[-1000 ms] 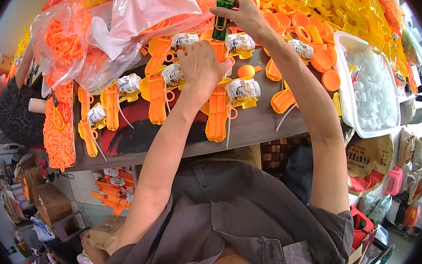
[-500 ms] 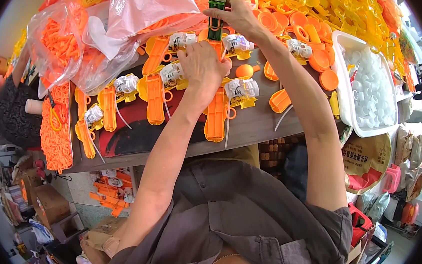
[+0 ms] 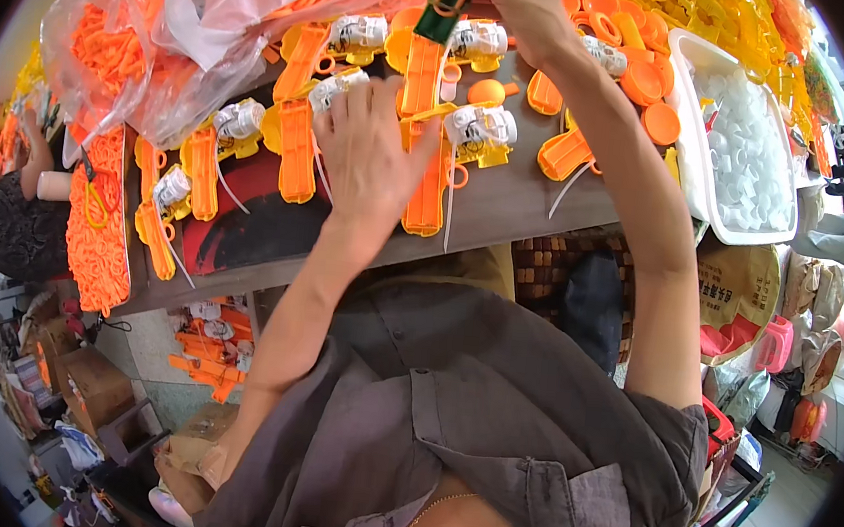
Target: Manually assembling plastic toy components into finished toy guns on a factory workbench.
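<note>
A: Start close in. What's nearest?

B: The dark shirt (image 3: 381, 390), left of the white tub (image 3: 691, 152) and nearer than it. Past the shirt, the table (image 3: 497, 210) runs leftward from the tub.

A: And the left hand?

B: Well left of the tub. The left hand (image 3: 364, 148) is spread, thumb apart from the fingers, among the nearer gun-shaped orange shells (image 3: 428, 189). I can't tell whether it touches any. White round mechanisms (image 3: 482, 128) sit in yellow parts beside several of those shells.

A: The right one?

B: Also left of the tub, but farther out. The right hand (image 3: 529, 12) is closed around a green tool (image 3: 436, 24) with a tan band; its upper part is cut off. The lower end is over a farther shell (image 3: 422, 78); contact isn't clear.

A: What lies around that hand?

B: Orange caps (image 3: 646, 82), heaped just beside the tub's left wall.

A: Farthest?

B: A clear bag (image 3: 110, 46) of orange pieces, far left of the tub, and a pile of yellow parts (image 3: 719, 28) beyond it.
</note>
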`<state>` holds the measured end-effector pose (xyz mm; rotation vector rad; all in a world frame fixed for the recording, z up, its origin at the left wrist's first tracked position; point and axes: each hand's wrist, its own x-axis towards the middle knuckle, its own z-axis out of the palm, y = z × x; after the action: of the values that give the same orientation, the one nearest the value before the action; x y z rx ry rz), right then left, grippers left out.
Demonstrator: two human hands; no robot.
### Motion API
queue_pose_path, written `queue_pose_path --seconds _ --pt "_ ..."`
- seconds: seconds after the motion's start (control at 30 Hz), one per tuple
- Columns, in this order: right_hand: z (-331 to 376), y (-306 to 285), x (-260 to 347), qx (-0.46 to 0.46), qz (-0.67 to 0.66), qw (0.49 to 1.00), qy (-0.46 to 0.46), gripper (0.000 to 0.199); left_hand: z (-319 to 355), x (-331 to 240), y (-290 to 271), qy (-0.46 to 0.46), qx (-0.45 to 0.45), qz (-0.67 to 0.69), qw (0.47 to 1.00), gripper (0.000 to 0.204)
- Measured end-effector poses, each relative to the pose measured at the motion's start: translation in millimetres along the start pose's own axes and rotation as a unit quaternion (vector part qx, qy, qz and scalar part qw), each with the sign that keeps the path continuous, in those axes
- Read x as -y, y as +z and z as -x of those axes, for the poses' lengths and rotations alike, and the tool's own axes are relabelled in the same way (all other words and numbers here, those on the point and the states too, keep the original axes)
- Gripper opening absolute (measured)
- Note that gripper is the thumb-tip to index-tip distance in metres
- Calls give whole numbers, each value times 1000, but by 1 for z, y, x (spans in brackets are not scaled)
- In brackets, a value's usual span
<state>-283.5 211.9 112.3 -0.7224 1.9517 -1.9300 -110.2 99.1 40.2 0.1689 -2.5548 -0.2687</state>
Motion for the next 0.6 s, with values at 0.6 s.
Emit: queue_pose_path --seconds 0.6 --pt "54 18 -39 82 128 987 -49 45 25 -22 -4 -28 85 -18 996 52"
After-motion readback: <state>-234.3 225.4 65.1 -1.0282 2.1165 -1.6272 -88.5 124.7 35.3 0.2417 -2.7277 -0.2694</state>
